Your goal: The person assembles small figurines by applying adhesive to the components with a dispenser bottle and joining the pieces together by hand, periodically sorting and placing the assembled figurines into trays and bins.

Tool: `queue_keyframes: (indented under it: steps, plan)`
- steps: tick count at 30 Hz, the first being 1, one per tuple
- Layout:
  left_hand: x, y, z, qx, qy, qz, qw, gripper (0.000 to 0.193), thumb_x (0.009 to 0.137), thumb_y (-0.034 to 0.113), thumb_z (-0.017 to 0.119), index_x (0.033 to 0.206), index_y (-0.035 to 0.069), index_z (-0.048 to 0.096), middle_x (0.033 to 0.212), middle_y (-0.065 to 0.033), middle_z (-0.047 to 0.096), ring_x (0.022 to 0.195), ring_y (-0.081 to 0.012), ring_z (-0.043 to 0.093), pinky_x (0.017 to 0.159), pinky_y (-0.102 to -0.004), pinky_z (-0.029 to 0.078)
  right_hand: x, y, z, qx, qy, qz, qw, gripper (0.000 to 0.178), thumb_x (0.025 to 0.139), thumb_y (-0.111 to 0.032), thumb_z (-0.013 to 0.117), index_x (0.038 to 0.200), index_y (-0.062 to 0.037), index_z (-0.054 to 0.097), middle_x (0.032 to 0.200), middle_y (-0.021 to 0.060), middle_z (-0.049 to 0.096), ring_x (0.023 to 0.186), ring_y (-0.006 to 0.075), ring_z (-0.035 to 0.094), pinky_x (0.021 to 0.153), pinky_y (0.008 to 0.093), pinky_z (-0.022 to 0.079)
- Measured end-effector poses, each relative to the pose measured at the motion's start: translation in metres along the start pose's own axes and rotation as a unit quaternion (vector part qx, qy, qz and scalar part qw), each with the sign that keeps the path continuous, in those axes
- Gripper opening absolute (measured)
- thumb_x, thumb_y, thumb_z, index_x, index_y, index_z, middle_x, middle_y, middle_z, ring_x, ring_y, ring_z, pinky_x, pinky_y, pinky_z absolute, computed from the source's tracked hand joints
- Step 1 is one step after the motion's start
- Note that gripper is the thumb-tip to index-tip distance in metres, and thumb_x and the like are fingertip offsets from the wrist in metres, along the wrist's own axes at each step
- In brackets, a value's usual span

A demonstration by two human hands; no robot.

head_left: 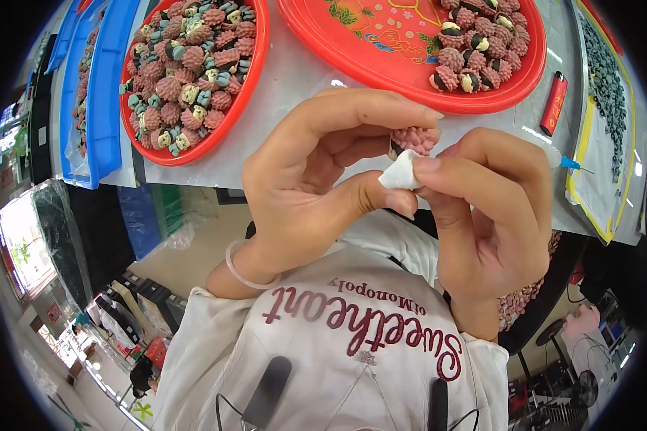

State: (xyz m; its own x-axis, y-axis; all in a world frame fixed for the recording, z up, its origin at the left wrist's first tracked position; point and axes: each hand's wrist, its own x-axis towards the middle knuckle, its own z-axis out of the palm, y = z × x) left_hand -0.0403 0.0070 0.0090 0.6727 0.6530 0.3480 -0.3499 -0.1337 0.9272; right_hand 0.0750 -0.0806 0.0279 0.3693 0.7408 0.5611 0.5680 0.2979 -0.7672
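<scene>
My left hand (302, 172) is closed, pinching a small pink knobbly piece (415, 139) between thumb and fingers above the table's near edge. Its underside looks dark and is partly covered. Against the piece sits a folded scrap of white cloth or tissue (400, 173), which the thumb and forefinger of my right hand (496, 208) pinch. The left thumb also touches this white scrap. Just beyond the right hand's knuckles, a thin needle with a blue hub (571, 164) points right; the body behind it is mostly hidden.
At the far left a red basin (259, 79) holds many pink, dark and cream pieces. A red patterned tray (352, 47) carries similar ones. Right of it lie a red lighter (554, 104) and a yellow-edged sheet (586, 154) with small dark green pieces. Blue trays (111, 93) stand far left.
</scene>
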Motion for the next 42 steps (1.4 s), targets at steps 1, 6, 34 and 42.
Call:
queue_keyframes:
  steps: [1, 6, 34, 42]
  plan:
    - [0.0, -0.001, 0.0, 0.009, -0.003, 0.009, 1.0, 0.06, 0.06, 0.023, 0.074, 0.104, -0.003, 0.043, 0.098, -0.0196, 0.054, 0.085, -0.0233, 0.057, 0.075, -0.0298, 0.047, -0.001, -0.001, 0.002, 0.0, 0.0, 0.0, 1.0, 0.016, 0.067, 0.003, 0.063, 0.082, -0.0018, 0.06, 0.077, 0.0093, 0.049, 0.063, 0.0133, 0.047, 0.055, 0.0203, 0.039]
    - [0.011, 0.001, -0.006, -0.009, -0.016, 0.06, 0.998, 0.052, 0.07, 0.028, 0.068, 0.105, -0.001, 0.043, 0.099, -0.0198, 0.051, 0.081, -0.0255, 0.059, 0.072, -0.0306, 0.049, -0.014, 0.006, 0.008, 0.002, -0.041, 0.093, 0.995, 0.02, 0.062, 0.014, 0.058, 0.077, 0.0012, 0.058, 0.079, 0.0106, 0.052, 0.069, 0.0168, 0.049, 0.061, 0.0232, 0.04]
    - [0.006, 0.005, 0.008, -0.015, 0.038, -0.025, 0.999, 0.061, 0.066, 0.037, 0.069, 0.105, -0.004, 0.043, 0.098, -0.0181, 0.052, 0.085, -0.0238, 0.058, 0.075, -0.0312, 0.047, 0.002, -0.003, -0.015, 0.064, 0.006, 0.116, 0.991, 0.014, 0.07, 0.008, 0.055, 0.084, 0.0032, 0.055, 0.085, 0.0108, 0.049, 0.072, 0.0132, 0.046, 0.062, 0.0211, 0.038]
    - [0.003, -0.003, 0.004, 0.001, 0.029, 0.019, 0.999, 0.059, 0.064, 0.035, 0.07, 0.102, -0.004, 0.046, 0.097, -0.0167, 0.053, 0.084, -0.0212, 0.056, 0.076, -0.03, 0.046, 0.001, -0.009, -0.001, 0.055, -0.004, 0.066, 0.996, 0.02, 0.069, 0.009, 0.058, 0.087, 0.0009, 0.056, 0.084, 0.0114, 0.049, 0.072, 0.0129, 0.046, 0.061, 0.0201, 0.038]
